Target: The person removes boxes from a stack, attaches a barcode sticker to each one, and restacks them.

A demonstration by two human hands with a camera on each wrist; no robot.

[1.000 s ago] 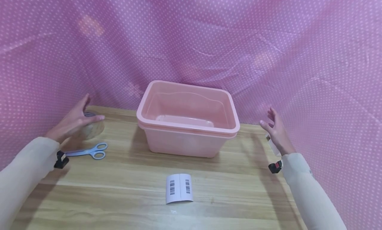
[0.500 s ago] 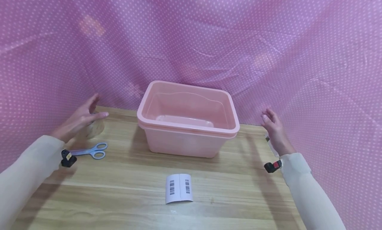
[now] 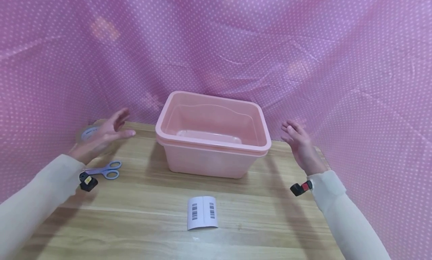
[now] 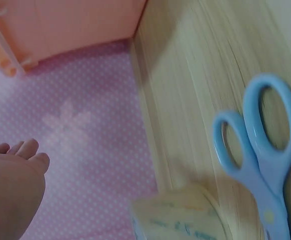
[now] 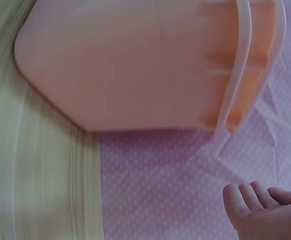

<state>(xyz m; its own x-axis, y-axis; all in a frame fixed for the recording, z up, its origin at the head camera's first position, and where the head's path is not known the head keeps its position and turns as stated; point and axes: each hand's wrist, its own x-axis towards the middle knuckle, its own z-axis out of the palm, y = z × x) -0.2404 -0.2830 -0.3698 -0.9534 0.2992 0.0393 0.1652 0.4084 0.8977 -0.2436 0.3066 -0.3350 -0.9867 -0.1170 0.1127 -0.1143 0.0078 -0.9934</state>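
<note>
Two nested pink plastic bins [image 3: 209, 159] stand at the back middle of the table, the upper one showing a bare floor inside. My left hand [image 3: 106, 134] is raised to their left, fingers spread and thumb out, holding nothing. Behind and below it sits a roll of clear tape [image 4: 180, 215], partly hidden by the hand in the head view. Blue-handled scissors [image 3: 109, 170] lie near my left wrist, their blades covered by the sleeve. On the bins' right, my right hand [image 3: 300, 145] hovers with relaxed, slightly bent fingers and nothing in it.
A curved white label sheet [image 3: 203, 212] with two barcodes lies on the wooden table [image 3: 141, 226], in front of the bins. A pink dotted cloth [image 3: 216, 46] hangs behind and along both sides. Each wrist carries a small black camera [image 3: 88, 181].
Both hands have moved inward toward the bins, the left going right and the right going left. The tape roll now shows left of my left hand. Bins, scissors and label sheet stay put.
</note>
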